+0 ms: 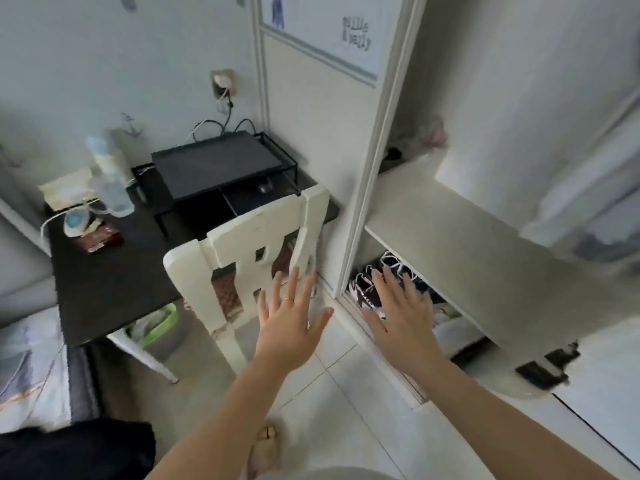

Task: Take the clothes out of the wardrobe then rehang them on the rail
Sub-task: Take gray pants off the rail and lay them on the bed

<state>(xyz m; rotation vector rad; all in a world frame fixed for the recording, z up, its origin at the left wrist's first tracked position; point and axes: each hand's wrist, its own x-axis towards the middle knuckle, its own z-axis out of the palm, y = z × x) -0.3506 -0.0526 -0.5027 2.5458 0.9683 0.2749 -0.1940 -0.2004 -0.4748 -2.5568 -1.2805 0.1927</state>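
The clothes (362, 289), a black-and-white heap low in the wardrobe (369, 161) under its shelf (450, 237), lie just beyond my right hand (403, 323), fingers spread and empty, nearer than my left hand (291, 327), equally splayed by the chair (221, 244).

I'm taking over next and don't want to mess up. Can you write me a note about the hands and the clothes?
Left hand: open, holding nothing, fingers spread in front of the white chair.
Right hand: open, holding nothing, reaching toward the wardrobe.
Clothes: black-and-white clothes lie under the shelf; blurred hanging clothes are at upper right. The rail is out of view.
Done: no clothes seen outside the wardrobe.
Left: take the clothes out, then rehang them on the rail.
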